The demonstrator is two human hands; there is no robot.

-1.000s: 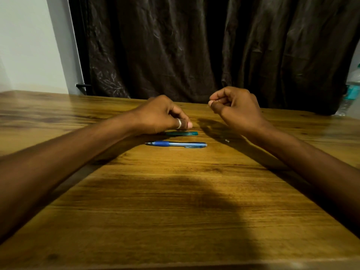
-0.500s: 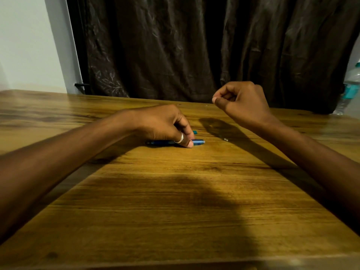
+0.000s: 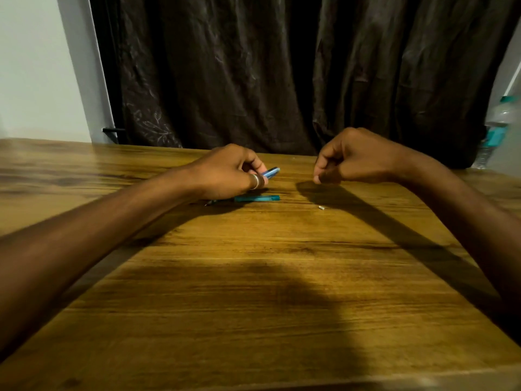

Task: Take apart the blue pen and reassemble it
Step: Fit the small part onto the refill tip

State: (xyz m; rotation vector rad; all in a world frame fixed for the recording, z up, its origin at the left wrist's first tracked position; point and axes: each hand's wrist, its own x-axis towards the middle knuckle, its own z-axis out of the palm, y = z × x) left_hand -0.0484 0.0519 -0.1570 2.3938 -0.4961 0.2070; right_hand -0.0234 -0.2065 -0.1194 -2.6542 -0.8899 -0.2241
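My left hand (image 3: 229,172), with a ring on one finger, grips the blue pen (image 3: 271,172) and holds it just above the wooden table (image 3: 253,277); only the pen's right end sticks out past my fingers. A teal pen (image 3: 256,198) lies flat on the table right below that hand. My right hand (image 3: 352,156) hovers over the table to the right, fingers curled with thumb and fingertips pinched together; whether anything is between them is hidden. A tiny pale part (image 3: 321,207) lies on the table under my right hand.
A dark curtain (image 3: 282,74) hangs behind the table's far edge. A clear water bottle with a teal label (image 3: 497,128) stands at the far right. A pale wall (image 3: 36,66) is at the left.
My left hand has closed on the blue pen and lifted it off the table, uncovering the teal pen beneath. My right hand has dropped a little.
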